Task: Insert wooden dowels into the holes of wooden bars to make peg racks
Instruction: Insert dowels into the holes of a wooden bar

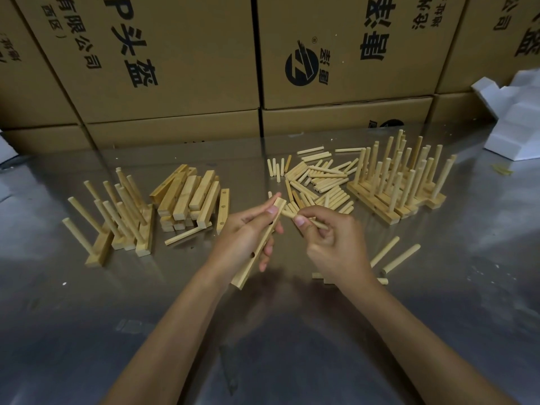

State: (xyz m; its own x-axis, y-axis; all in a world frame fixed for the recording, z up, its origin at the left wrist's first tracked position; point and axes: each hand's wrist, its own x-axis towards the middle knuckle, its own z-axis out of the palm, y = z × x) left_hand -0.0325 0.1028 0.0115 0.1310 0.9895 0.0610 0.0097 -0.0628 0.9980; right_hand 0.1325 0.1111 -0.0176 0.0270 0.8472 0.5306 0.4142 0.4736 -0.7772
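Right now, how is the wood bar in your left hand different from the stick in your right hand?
The bar is long, flat-sided and square-edged, with a drilled hole showing; the dowel is thin, round and has no holes. The left hand wraps the bar along its length, while the right hand pinches the dowel near its end. Both are pale wood, held above the metal table.

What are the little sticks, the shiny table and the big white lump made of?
Sticks: pale bare wood by the look, matte with faint grain. Table: likely metal, perhaps steel; it is grey and mirrors the boxes. White lump: probably foam, matte white with blocky moulded steps, though that is a guess.
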